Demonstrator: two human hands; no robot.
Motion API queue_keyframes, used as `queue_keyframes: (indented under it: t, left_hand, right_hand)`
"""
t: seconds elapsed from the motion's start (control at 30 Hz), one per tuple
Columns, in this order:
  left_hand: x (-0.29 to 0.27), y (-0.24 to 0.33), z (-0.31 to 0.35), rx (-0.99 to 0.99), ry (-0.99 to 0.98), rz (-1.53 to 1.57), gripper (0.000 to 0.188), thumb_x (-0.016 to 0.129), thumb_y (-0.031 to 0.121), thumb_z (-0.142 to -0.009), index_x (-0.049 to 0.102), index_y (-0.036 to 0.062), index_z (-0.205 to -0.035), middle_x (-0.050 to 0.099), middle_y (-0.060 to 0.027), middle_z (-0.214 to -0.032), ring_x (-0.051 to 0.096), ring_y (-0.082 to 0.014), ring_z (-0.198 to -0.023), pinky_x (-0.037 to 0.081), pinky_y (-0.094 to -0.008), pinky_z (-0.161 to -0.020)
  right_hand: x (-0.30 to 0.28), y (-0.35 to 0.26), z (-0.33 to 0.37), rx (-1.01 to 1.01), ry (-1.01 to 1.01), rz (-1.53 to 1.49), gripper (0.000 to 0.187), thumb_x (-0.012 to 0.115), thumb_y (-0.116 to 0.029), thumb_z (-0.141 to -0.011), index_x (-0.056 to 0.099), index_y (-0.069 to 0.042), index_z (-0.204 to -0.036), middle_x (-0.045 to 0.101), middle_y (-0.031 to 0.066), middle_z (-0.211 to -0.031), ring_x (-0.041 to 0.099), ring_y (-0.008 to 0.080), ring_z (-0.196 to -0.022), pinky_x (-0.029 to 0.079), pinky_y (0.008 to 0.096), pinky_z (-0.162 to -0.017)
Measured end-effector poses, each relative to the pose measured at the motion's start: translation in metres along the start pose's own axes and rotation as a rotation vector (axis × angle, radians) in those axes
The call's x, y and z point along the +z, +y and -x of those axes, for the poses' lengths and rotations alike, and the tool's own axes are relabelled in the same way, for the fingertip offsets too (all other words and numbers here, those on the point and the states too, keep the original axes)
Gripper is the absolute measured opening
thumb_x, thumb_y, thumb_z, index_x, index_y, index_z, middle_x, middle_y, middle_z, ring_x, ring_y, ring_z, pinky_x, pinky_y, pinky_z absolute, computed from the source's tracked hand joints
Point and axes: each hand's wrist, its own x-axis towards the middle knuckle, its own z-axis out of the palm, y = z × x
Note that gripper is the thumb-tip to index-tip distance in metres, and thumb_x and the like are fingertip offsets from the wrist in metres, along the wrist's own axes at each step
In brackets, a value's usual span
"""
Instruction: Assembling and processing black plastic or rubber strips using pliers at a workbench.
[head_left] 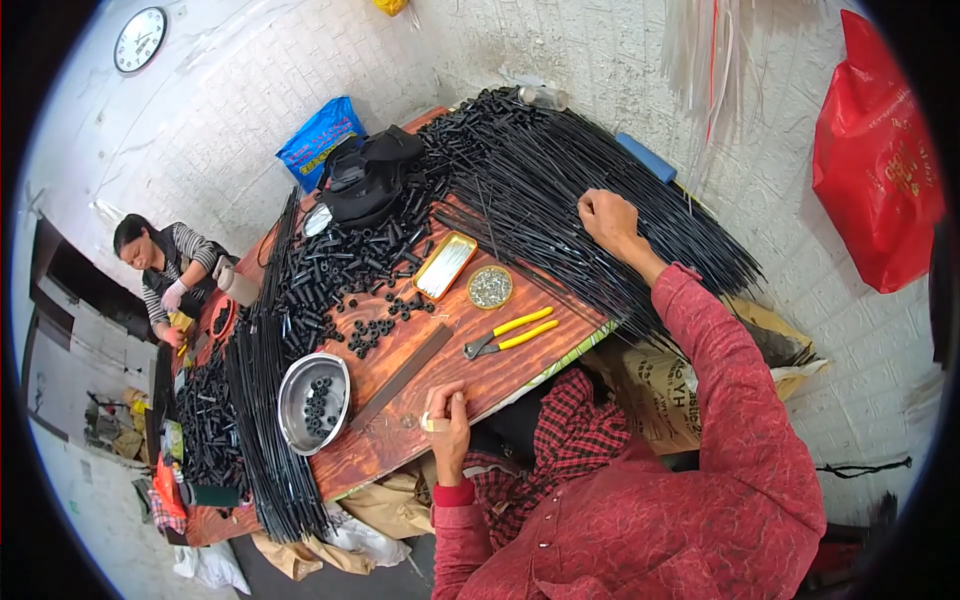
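My left hand [447,425] is closed at the table's near edge, with a pale wrap around one finger. Whatever it may hold is too small to make out. Over a broad heap of thin black rods [540,170] on the right, my right hand [608,222] is curled into a fist; its fingertips are hidden. Between my hands lie yellow-handled cutting pliers [510,333]. Beyond them are a round dish of small metal pieces [490,287] and a yellow-rimmed tray of thin pale pins [445,265]. Left of my left hand, a dark flat bar [402,377] rests beside a metal bowl [288,405] holding black rings.
Short black tubes [340,270] cover the table's middle, under a black bag [372,175]. More rods [265,420] lie at left. Across the left end, a co-worker [165,265] handles something small. A blue bag [320,140] stands behind; a red bag [875,160] hangs right.
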Motion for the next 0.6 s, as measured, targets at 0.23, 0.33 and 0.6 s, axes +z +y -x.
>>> queue_keyframes:
  t: [0.23, 0.33, 0.6]
  left_hand:
    - [0.001, -0.004, 0.000, 0.060, 0.009, -0.056, 0.014, 0.060, 0.008, -0.100, 0.069, -0.0001, -0.106, 0.061, -0.0039, -0.096, 0.058, -0.0119, -0.084, 0.048, -0.0261, -0.076]
    - [0.002, 0.001, 0.000, 0.001, 0.003, 0.020, 0.013, 0.059, 0.007, -0.100, 0.069, 0.0001, -0.106, 0.061, -0.0041, -0.096, 0.058, -0.0120, -0.084, 0.048, -0.0262, -0.076]
    - [0.002, -0.008, 0.000, 0.043, 0.011, -0.046, 0.012, 0.060, 0.006, -0.099, 0.069, 0.0001, -0.105, 0.062, -0.0043, -0.097, 0.059, -0.0122, -0.083, 0.049, -0.0264, -0.075]
  right_hand:
    - [0.004, -0.004, 0.000, -0.144, -0.123, 0.046, 0.021, 0.063, -0.026, -0.088, 0.078, -0.011, -0.086, 0.073, 0.0160, -0.084, 0.071, 0.0378, -0.081, 0.055, 0.0496, -0.071]
    - [0.000, -0.003, 0.001, -0.029, -0.133, -0.015, 0.022, 0.064, -0.028, -0.090, 0.077, -0.011, -0.089, 0.073, 0.0152, -0.087, 0.071, 0.0370, -0.082, 0.055, 0.0488, -0.073]
    - [0.006, 0.012, 0.011, -0.082, -0.005, 0.233, 0.026, 0.073, -0.026, -0.087, 0.070, -0.001, -0.093, 0.068, 0.0178, -0.100, 0.067, 0.0376, -0.095, 0.054, 0.0478, -0.084]
